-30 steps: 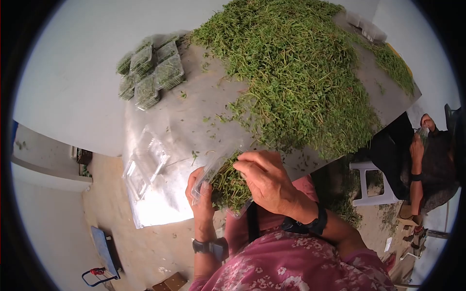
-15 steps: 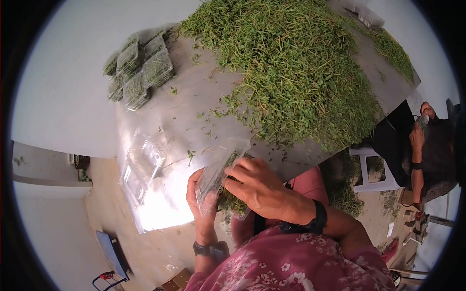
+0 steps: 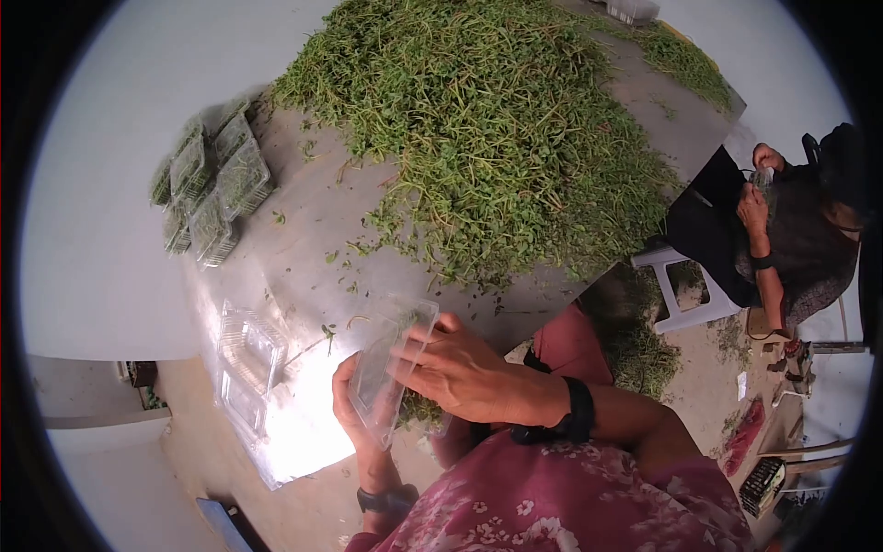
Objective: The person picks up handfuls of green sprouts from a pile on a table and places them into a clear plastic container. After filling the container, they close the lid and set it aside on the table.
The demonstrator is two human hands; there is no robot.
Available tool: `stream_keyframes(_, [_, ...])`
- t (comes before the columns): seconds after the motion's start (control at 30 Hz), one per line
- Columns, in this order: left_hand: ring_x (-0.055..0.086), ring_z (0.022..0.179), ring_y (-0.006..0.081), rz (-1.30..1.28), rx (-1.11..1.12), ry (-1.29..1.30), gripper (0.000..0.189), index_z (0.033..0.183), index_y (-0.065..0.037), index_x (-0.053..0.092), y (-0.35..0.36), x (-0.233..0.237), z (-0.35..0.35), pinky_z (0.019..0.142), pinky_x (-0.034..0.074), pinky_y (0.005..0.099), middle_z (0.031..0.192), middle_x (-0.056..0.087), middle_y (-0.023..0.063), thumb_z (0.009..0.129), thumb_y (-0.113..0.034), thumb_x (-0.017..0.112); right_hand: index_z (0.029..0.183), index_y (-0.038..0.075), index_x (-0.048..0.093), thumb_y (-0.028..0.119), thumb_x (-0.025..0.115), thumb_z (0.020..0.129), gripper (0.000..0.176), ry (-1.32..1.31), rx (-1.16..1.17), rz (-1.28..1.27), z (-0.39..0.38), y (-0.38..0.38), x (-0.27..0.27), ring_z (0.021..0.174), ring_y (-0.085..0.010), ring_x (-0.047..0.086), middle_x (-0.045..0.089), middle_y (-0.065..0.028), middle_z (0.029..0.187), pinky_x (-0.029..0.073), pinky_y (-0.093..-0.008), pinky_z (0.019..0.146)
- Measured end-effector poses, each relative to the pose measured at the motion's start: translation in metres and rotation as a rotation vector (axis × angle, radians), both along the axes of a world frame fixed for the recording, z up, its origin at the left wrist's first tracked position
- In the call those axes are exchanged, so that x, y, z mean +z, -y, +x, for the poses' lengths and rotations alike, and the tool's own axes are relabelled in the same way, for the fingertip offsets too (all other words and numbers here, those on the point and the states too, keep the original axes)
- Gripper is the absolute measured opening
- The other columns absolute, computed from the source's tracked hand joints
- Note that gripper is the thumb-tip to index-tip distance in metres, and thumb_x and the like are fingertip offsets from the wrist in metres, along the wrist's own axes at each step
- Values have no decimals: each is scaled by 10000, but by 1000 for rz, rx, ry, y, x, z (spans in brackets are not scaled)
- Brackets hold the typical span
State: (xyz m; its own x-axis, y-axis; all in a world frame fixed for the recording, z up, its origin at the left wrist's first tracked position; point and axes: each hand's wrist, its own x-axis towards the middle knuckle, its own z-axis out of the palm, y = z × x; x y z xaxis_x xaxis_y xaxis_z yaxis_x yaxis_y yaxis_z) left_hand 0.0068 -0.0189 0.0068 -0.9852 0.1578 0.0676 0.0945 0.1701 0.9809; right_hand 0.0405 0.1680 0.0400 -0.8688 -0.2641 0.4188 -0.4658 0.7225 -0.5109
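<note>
My left hand (image 3: pixel 348 405) grips a clear plastic clamshell container (image 3: pixel 375 382) from its left side, above the table's front edge. The container's lid stands tilted up, and cut green stems (image 3: pixel 421 410) show below it. My right hand (image 3: pixel 460 370) is at the same container, its fingers partly behind the clear lid and seen through it. Its thumb is hidden. An open clamshell container (image 3: pixel 250 354) lies on the table to the left of my hands. Beyond them rises a large heap of green stems and leaves (image 3: pixel 497 138).
Several filled clamshell containers (image 3: pixel 216 189) are stacked at the table's left. The metal table (image 3: pixel 303 225) carries loose leaf bits. On the right, a person in dark clothes (image 3: pixel 800 239) holds something small beside a white plastic stool (image 3: pixel 676 285). Clear containers (image 3: pixel 633 11) stand at the far edge.
The view has shifted, so the table sits lower and further left. My right hand's fingers have moved up from the greens to behind the lid, which now faces me more.
</note>
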Motion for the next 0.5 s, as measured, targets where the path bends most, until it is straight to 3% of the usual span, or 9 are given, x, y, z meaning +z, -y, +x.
stream_keyframes(0.23, [614, 943, 146, -18, 13, -31, 465, 1153, -10, 556, 2, -3, -1, 846, 496, 279, 1072, 640, 73, 769, -135, 785, 1054, 72, 629, 121, 628, 808, 251, 35, -23, 43, 4, 1, 5, 1130, -194, 537, 593, -33, 1148, 324, -410, 931])
stream_keyframes(0.33, [604, 951, 147, 75, -13, -3, 463, 1170, -3, 543, -2, -2, -2, 853, 491, 280, 1087, 625, 74, 790, -144, 766, 1028, 83, 640, 113, 698, 791, 246, -48, -144, -97, 16, -7, 23, 1092, -197, 554, 591, -39, 1158, 331, -417, 945])
stream_keyframes(0.43, [593, 959, 149, 63, -39, -1, 474, 1189, 4, 530, 0, 1, -1, 862, 484, 280, 1091, 610, 75, 803, -154, 755, 955, 85, 623, 110, 678, 815, 152, -143, -382, -126, 45, -40, 46, 1036, -181, 577, 613, -31, 1067, 355, -419, 913])
stream_keyframes(0.5, [585, 968, 151, 42, -39, -15, 493, 1204, 10, 523, -2, 4, 0, 877, 473, 282, 1089, 599, 79, 804, -168, 751, 927, 83, 623, 87, 702, 799, 150, -115, -558, -80, 73, -65, 48, 890, -215, 615, 638, -37, 929, 404, -372, 821])
